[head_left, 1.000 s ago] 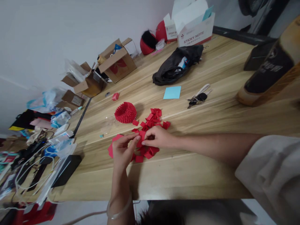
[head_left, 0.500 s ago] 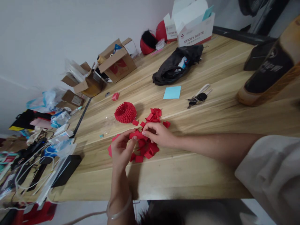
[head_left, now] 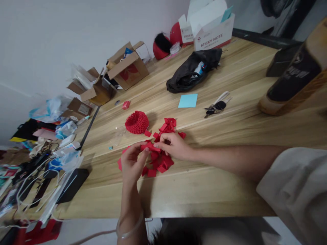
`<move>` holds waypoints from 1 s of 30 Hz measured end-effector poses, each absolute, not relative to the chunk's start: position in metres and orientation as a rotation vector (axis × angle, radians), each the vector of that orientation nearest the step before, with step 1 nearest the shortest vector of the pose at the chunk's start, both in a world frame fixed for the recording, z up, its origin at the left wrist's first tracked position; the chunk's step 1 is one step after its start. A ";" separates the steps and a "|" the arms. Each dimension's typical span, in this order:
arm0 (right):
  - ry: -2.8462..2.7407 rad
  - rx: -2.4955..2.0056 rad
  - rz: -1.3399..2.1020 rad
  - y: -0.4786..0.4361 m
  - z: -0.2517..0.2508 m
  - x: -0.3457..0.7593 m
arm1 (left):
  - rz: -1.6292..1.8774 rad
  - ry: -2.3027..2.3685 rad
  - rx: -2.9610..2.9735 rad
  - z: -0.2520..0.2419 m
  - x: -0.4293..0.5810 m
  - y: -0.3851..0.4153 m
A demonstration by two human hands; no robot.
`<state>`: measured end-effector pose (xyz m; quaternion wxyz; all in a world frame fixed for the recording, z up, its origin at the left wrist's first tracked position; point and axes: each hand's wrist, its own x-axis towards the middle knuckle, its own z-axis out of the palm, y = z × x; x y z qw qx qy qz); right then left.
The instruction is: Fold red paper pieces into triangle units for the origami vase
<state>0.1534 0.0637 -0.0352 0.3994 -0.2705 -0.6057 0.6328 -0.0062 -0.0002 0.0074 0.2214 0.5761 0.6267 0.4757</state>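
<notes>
Between my two hands is a piece of folded red paper. My left hand pinches its left end with thumb and fingertips. The fingers of my right hand are closed on its right end. Under and around the hands lies a loose pile of folded red paper pieces, partly hidden by them. Just beyond stands a round red bowl-like ring of interlocked paper pieces, hollow in the middle and spiky on the surface.
A blue sticky note, keys and a black bag lie farther back. At the right stands a large bottle. Cardboard boxes line the wall. Cables and a black box crowd the left side.
My right hand has shifted very slightly to the right along the folded red paper. The left hand has kept its hold, and the other things lie as before.
</notes>
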 end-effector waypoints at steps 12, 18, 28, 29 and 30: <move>-1.550 -0.647 1.612 0.064 -0.034 0.154 | 1.317 1.803 1.585 0.002 -0.007 0.001; -1.536 -0.643 1.618 0.064 -0.037 0.152 | 1.308 1.842 1.594 0.002 -0.008 0.001; -1.543 -0.689 1.617 0.064 -0.037 0.152 | 1.454 1.882 1.603 0.003 -0.005 0.002; -1.550 -0.690 1.615 0.064 -0.037 0.152 | 1.452 1.889 1.613 0.003 -0.004 0.002; -1.557 -0.688 1.614 0.064 -0.037 0.153 | 1.449 1.893 1.622 0.004 -0.004 0.001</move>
